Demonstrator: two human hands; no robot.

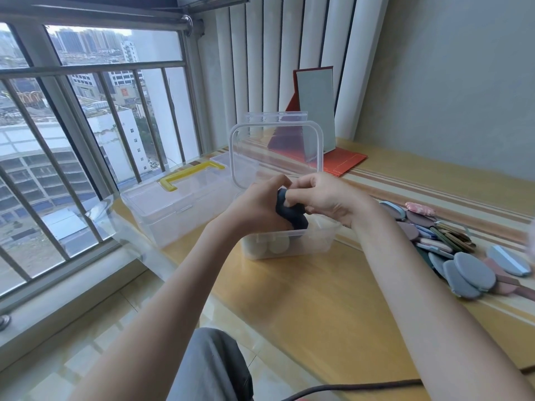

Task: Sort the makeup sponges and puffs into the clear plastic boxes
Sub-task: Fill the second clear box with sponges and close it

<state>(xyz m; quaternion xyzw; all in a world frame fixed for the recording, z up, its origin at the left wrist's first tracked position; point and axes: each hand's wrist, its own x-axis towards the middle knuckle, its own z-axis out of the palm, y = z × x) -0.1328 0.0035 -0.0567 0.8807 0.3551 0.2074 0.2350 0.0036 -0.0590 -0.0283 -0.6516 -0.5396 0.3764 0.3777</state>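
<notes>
a: both hands are at the middle of the frame, over the open clear box (289,244). the left hand (254,205) has its fingers curled round a dark blue puff (291,214), and the right hand (324,195) pinches its upper edge with the fingertips.

b: so the puff isn't in yet?

a: its lower end looks just over the box's near rim — the rest sits between the two palms. a few pale round puffs (270,244) already lie in the bottom, seen through the wall.

b: how would you seat it well?

a: i'd say ease it down flat beside the pale ones rather than drop it on edge, and let the right fingertips go first so the left hand can guide it. the raised lid (276,151) stands right behind the knuckles, so keep the hands low and forward — a bump could swing it shut.

b: and what's left?

a: a fair pile of puffs (463,256) at the right edge of the frame, grey, blue and brown, well apart from the box. the closed box with the yellow handle (185,195) sits just left of the open one, nothing visible inside.
</notes>
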